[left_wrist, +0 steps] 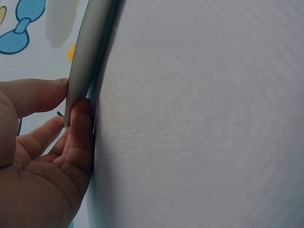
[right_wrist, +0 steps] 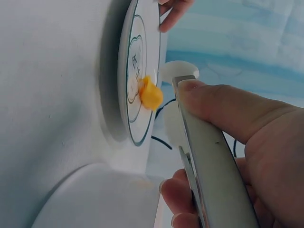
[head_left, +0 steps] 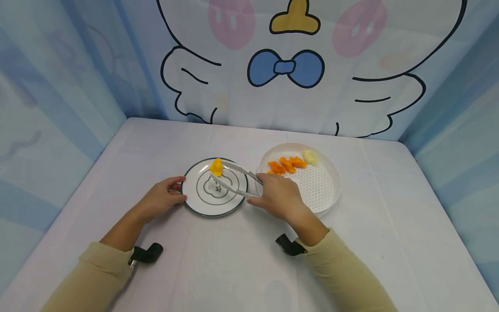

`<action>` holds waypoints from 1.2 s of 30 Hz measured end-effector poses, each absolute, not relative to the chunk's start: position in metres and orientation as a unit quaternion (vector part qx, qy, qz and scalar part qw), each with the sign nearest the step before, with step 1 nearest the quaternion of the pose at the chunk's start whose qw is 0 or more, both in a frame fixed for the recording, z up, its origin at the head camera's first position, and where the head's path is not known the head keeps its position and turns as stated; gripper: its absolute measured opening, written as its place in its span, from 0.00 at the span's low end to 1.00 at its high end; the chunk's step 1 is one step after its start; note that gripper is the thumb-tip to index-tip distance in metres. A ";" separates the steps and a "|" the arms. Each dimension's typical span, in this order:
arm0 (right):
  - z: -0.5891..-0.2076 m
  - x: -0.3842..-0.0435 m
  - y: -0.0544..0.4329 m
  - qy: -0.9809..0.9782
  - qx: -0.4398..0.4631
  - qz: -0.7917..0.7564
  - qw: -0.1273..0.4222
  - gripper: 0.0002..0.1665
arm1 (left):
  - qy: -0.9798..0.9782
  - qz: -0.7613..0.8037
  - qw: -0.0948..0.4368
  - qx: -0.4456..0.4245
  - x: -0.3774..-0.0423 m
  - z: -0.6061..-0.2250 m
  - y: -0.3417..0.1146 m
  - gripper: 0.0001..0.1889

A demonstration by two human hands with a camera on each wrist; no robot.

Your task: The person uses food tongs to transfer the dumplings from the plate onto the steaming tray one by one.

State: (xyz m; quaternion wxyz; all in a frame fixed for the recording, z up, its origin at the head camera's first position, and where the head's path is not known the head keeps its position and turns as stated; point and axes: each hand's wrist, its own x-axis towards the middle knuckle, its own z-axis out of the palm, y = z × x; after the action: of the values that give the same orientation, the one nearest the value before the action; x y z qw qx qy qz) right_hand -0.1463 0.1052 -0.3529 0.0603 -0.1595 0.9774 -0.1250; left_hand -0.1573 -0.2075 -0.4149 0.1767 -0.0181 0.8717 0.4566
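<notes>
While the left hand [head_left: 161, 199] pinches the plate [head_left: 202, 206] rim, the right hand [head_left: 278, 197] squeezes tongs [head_left: 238, 180] holding a yellow piece [head_left: 216, 167] above it.

- This looks like a staged recording booth rather than a lived-in kitchen or dining room.
- A cloth backdrop [head_left: 288, 65] printed with a big cartoon bird, blue bow tie and pink cheeks, hangs behind the table.
- Pale blue striped curtains [head_left: 50, 99] close off both sides, so no real wall or furniture shows.
- The table [head_left: 234, 268] wears a plain white cloth.
- Small black cameras [head_left: 146, 253] are strapped at the person's wrists, over beige sleeves.
- Tableware is sparse: one patterned plate [head_left: 195, 197] and one white perforated tray [head_left: 331, 190].
</notes>
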 end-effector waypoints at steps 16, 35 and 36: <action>-0.355 -0.158 0.083 0.983 -0.158 -0.076 0.055 0.28 | 0.872 0.456 0.176 -0.023 -0.157 -0.415 -0.206 0.34; -0.356 -0.158 0.079 0.985 -0.136 -0.085 0.058 0.27 | 0.874 0.452 0.177 -0.026 -0.157 -0.415 -0.205 0.34; -0.356 -0.158 0.078 0.985 -0.136 -0.085 0.058 0.26 | 0.874 0.453 0.176 -0.025 -0.157 -0.415 -0.206 0.34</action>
State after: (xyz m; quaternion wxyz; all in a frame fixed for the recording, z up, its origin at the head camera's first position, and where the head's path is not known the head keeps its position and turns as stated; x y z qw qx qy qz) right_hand -0.1582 0.0784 -0.3557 0.0583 -0.1363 0.9853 -0.0847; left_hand -0.1568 -0.2055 -0.4150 0.1760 -0.0253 0.8738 0.4527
